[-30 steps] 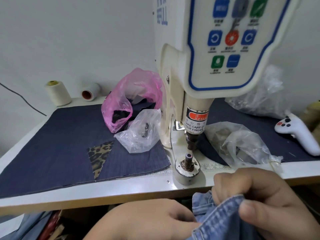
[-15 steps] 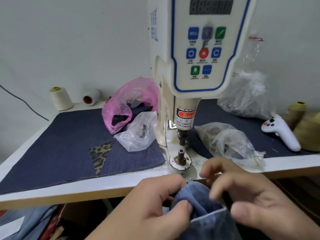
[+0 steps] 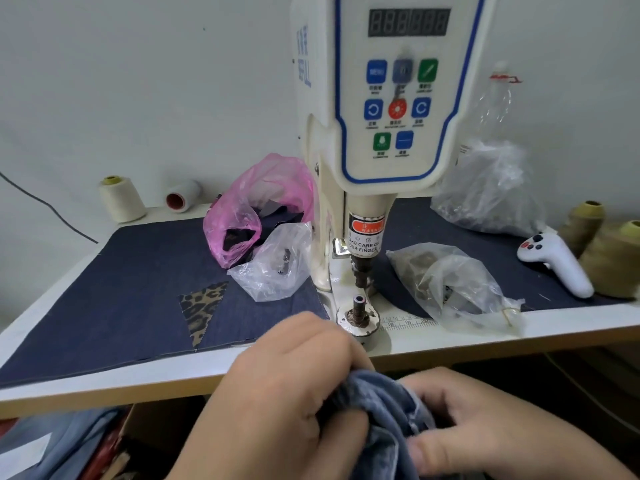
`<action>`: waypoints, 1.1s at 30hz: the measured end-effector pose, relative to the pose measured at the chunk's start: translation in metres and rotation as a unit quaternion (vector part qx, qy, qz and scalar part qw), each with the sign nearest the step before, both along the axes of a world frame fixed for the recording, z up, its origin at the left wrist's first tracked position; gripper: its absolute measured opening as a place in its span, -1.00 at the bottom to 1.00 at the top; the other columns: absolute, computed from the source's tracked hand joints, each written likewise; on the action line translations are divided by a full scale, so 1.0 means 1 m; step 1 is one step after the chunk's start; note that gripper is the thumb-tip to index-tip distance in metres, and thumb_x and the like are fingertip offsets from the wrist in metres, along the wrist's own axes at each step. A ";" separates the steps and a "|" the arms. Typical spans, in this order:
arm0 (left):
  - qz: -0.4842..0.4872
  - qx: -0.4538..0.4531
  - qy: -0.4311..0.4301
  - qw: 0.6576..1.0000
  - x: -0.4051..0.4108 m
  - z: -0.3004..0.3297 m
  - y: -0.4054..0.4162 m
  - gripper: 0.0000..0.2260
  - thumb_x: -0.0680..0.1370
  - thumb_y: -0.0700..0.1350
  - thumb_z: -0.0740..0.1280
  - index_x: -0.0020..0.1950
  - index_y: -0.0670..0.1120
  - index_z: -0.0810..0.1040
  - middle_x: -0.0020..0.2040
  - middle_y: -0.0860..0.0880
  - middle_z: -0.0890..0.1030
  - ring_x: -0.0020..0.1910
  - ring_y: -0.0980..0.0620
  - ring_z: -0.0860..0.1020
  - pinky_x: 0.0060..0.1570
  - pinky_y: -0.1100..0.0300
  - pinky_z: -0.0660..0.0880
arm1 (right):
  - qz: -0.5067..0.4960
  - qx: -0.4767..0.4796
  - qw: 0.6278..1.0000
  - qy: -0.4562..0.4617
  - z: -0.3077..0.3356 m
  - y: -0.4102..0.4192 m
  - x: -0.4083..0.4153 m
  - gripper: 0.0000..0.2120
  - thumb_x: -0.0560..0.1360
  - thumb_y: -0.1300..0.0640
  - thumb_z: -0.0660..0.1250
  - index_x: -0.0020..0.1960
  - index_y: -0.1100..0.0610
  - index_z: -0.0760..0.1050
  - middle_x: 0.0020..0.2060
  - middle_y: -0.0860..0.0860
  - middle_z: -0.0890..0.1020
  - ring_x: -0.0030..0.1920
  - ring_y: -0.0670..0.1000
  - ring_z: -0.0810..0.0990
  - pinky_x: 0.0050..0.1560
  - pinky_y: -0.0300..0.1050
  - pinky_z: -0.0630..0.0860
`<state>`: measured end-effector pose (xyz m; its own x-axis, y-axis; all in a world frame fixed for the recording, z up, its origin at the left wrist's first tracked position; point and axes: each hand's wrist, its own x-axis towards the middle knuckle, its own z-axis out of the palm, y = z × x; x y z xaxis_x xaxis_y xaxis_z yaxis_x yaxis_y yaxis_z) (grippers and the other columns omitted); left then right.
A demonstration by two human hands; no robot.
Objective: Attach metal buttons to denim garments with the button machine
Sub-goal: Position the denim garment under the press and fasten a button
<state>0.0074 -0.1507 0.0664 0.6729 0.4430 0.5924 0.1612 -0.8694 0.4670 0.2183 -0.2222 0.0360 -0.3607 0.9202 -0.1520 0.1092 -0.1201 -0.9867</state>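
Below the front edge of the white bench (image 3: 104,386), a person's left hand (image 3: 287,386) and right hand (image 3: 485,431) both grip a bunched piece of soft, faded blue denim garment (image 3: 384,403), fingers curled into its folds. It sits just in front of the cream button machine (image 3: 391,133) and its metal lower post (image 3: 358,306). The cloth looks limp, light and not fragile, so it is probably best pinched close on either side of the button spot and pulled flat.

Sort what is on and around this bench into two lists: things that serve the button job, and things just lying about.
For the job:
button machine
lower die post
denim garment, gripped by left hand and right hand
clear bag of metal parts

Lying about:
pink bag
cream thread cone
white handheld controller
leopard-print patch
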 end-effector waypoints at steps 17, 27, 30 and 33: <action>-0.259 -0.503 0.159 0.809 0.022 -0.019 0.040 -0.27 0.43 0.25 0.48 0.36 -0.28 0.48 0.34 -0.32 0.52 0.35 -0.25 0.48 0.40 -0.34 0.28 | -0.280 0.243 0.924 0.091 0.014 -0.012 0.008 -0.78 0.35 0.17 0.57 -0.24 0.16 0.53 -0.16 0.20 0.68 -0.20 0.10 0.65 -0.17 -0.14 0.59; 0.122 -0.115 -0.061 0.984 0.017 0.005 0.028 -0.87 0.27 -0.24 0.31 -0.36 -0.07 0.38 -0.47 0.05 0.38 -0.48 0.19 0.31 -0.48 0.30 0.22 | -0.311 0.184 0.908 -0.211 0.026 -0.009 0.013 -0.76 0.31 -0.06 0.49 -0.11 0.01 0.56 -0.27 0.01 0.63 -0.23 0.02 0.63 -0.24 -0.18 0.50; 0.130 -0.013 -0.064 0.989 0.020 0.009 0.026 -0.72 0.29 -0.32 0.37 -0.36 -0.01 0.32 -0.36 0.09 0.38 -0.38 0.17 0.35 -0.41 0.34 0.24 | -0.215 0.111 0.961 -0.134 0.018 -0.005 0.004 -0.74 0.33 0.08 0.41 0.02 -0.03 0.62 -0.06 0.02 0.70 0.02 -0.03 0.67 0.02 -0.24 0.52; 0.099 0.004 -0.029 0.995 0.021 0.005 0.024 -0.63 0.32 -0.36 0.41 -0.32 0.00 0.26 -0.17 0.11 0.46 -0.18 0.08 0.49 -0.23 0.19 0.42 | -0.228 0.133 0.962 -0.066 0.009 -0.004 -0.002 -0.61 0.31 0.27 0.32 0.02 -0.08 0.67 -0.04 0.04 0.72 0.06 -0.02 0.68 0.07 -0.22 0.55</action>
